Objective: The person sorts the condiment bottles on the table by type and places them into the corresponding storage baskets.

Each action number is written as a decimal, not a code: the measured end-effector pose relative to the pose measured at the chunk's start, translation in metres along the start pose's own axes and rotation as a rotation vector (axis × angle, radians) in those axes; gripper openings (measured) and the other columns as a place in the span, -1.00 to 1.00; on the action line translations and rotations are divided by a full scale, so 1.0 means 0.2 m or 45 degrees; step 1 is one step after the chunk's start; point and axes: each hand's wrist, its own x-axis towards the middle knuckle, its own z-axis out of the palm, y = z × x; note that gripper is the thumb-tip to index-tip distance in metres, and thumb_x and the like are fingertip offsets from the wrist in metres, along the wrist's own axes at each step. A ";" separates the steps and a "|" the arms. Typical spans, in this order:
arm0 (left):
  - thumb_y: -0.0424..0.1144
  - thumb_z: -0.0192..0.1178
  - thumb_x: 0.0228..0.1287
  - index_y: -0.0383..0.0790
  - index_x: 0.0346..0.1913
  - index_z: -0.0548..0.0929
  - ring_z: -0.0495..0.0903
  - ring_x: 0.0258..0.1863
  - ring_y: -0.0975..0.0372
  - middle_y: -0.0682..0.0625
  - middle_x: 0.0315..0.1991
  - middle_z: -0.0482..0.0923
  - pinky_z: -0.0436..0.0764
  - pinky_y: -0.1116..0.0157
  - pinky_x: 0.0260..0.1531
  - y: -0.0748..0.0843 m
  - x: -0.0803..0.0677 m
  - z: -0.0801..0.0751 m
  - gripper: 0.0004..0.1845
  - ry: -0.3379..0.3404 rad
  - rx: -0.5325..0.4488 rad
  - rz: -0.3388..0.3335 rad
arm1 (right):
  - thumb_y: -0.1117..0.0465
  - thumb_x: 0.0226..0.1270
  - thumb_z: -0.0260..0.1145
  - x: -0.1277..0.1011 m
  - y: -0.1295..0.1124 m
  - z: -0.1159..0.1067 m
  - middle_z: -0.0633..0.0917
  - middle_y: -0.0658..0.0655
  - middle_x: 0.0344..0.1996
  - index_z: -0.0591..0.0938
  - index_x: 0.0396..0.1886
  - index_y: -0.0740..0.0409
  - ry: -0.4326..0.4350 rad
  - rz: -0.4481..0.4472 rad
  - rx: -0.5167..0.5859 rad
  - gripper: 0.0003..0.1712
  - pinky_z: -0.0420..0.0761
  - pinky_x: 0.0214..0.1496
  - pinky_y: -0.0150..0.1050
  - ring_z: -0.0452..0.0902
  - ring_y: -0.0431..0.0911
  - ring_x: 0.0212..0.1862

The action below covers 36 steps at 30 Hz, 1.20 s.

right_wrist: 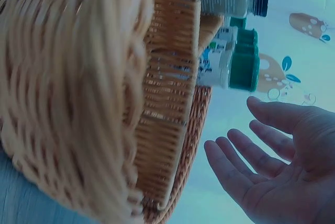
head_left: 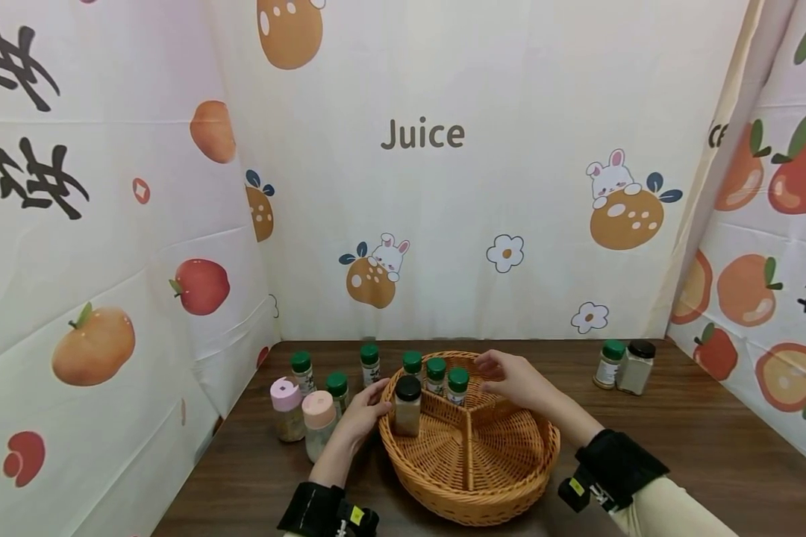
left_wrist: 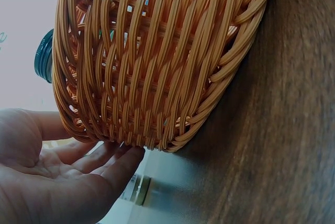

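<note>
A round wicker basket with woven dividers stands on the table. My left hand touches its left side, its fingers stretched along the outer wall and the thumb near the rim. Above the basket's far right rim is my right hand; it holds nothing, fingers apart and loosely bent. Green-capped spice bottles stand in the back compartment, their caps near the right thumb in the right wrist view. The left compartment contains a black-capped bottle of pale powder.
Left of the basket are a pink-capped jar, a lilac-capped jar and several green-capped bottles. At the back right, a green-capped bottle stands beside a black-capped one. Printed curtains enclose the table.
</note>
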 end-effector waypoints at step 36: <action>-0.47 -0.06 0.51 -0.42 0.52 0.13 0.22 0.46 -0.24 -0.45 0.47 0.16 0.42 -0.09 0.33 0.00 0.00 0.00 -0.42 -0.001 -0.022 0.004 | 0.25 0.39 0.30 -0.19 0.49 -0.43 0.63 0.51 0.03 0.51 0.14 0.44 0.266 0.283 -0.224 -0.56 0.67 -0.06 0.14 0.59 0.37 0.06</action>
